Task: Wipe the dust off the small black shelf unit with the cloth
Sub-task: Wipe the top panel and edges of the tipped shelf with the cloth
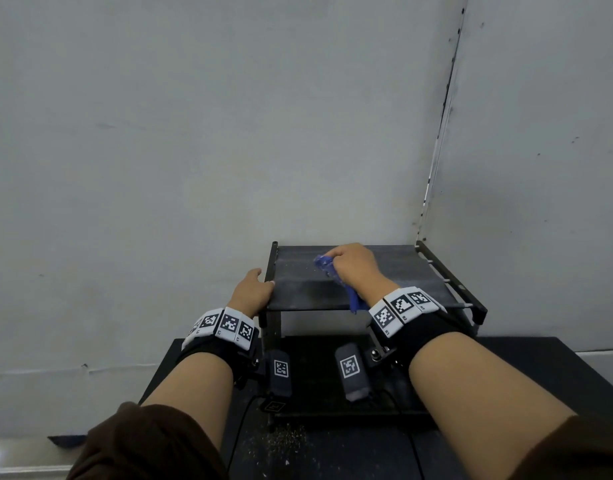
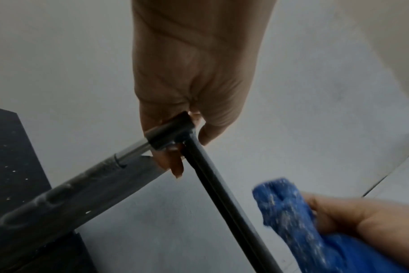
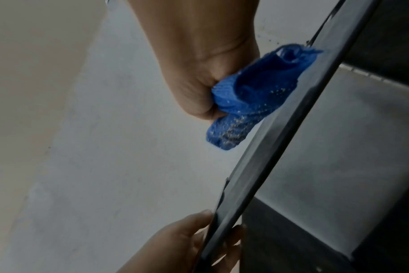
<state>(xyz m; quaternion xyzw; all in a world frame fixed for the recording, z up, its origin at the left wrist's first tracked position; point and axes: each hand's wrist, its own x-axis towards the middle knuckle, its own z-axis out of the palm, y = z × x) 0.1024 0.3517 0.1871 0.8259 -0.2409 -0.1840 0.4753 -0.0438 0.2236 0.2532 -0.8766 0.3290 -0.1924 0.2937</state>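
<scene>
Against the pale grey wall (image 1: 194, 150), at the left edge of the small black metal shelf unit (image 1: 384, 268), the left hand (image 1: 251, 287) grips the frame — fingers curled round the corner post, the thumb lying on the top panel's edge. Further right, the right hand (image 1: 355, 268) is closed on a bunched blue knitted cloth (image 1: 327, 266), flecked with pale dust, and presses it onto the dusty top panel near its middle; a tail of cloth hangs past the front edge. Streaks show across the panel. Below, the shelf unit stands on a black table (image 1: 540, 368) — crumbs of dust lie scattered on it near the front.
</scene>
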